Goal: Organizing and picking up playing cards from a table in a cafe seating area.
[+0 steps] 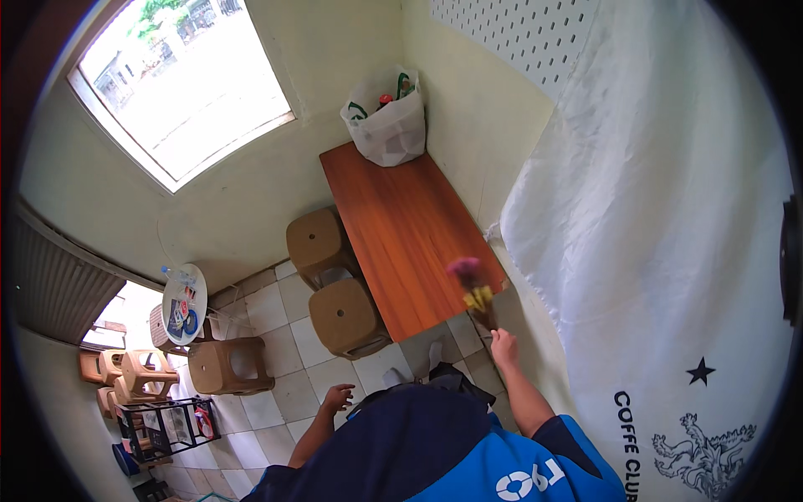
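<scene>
My right hand [504,346] grips the lower end of a small feather duster [479,295]. Its pink and yellow tufts are blurred and point up over the near right corner of a reddish-brown wooden table [401,232]. Whether the tufts touch the tabletop I cannot tell. Low on the left, above the tiled floor, hangs my left hand [339,398], its fingers loosely bent and apart with nothing in them. Two brown plastic stools [342,317] stand along the table's left side, close to my left hand.
A white plastic bag [390,128] with bottles in it sits at the table's far end. To the right hangs a white printed cloth [602,207]. Further left are a small round table [198,295], more plastic stools [227,367] and a black metal rack [166,427].
</scene>
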